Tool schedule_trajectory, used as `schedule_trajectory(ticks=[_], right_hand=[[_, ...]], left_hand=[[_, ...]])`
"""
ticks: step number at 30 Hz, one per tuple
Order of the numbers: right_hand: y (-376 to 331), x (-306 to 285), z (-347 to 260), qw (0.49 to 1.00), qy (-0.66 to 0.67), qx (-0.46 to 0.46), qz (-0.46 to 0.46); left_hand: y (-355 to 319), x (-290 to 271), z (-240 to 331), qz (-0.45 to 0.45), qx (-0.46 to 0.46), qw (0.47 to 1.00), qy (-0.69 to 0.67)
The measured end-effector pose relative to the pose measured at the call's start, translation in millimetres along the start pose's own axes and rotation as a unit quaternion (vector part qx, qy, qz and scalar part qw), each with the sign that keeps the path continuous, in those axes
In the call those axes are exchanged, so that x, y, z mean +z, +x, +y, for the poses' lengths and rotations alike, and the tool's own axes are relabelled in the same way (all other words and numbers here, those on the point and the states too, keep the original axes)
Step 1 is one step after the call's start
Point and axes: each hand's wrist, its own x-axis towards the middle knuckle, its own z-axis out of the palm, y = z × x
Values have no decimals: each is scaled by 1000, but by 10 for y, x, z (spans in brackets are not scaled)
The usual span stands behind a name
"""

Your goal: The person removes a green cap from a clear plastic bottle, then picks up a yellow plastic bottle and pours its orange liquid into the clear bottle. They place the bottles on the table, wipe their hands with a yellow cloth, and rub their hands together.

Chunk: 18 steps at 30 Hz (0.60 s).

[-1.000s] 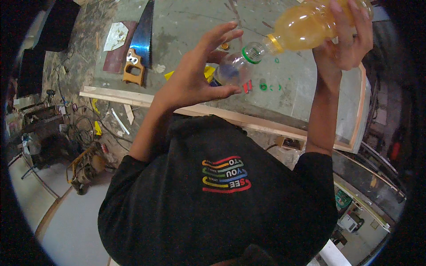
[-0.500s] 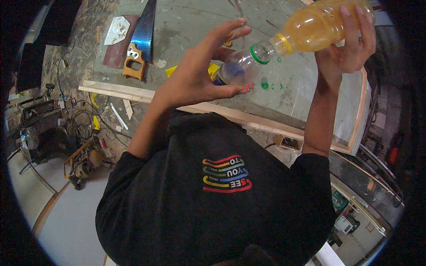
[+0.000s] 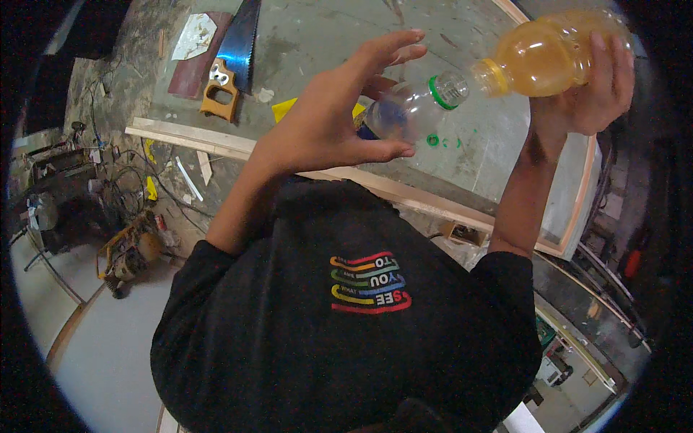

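Note:
My left hand [image 3: 321,115] is curled round a clear plastic bottle [image 3: 419,108] with a green neck ring. Its thumb and upper fingers reach past the bottle's sides, and the lower part of the bottle is largely hidden behind the hand. In my right hand [image 3: 588,97] is a plastic bottle of amber liquid [image 3: 545,58], tipped on its side. A yellow ring sits at its neck, which points left toward the mouth of the clear bottle; a small gap separates the two mouths. Inside the clear bottle I cannot make out any amber liquid.
Green ring-shaped pieces [image 3: 432,140] lie on the grey tabletop [image 3: 491,155] below the bottles. A handsaw [image 3: 232,61] rests at the far left beside a dark red board [image 3: 189,78]. A wooden strip [image 3: 191,144] edges the table's near side. Machinery and cables fill the left floor.
The amber bottle's mouth has come away from the clear bottle's, moving right and slightly down. My left hand and the clear bottle have shifted a little to the right.

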Motion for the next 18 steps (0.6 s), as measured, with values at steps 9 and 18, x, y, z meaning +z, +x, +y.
schedule_trajectory(ticks=[9,18], right_hand=[[85,6,-118,1000,-19,-9,8],[93,62,-74,998,7,-23,54]], left_hand=[[-35,27,25,44,22,999,23],[-34,-12,58,36,22,998,56]])
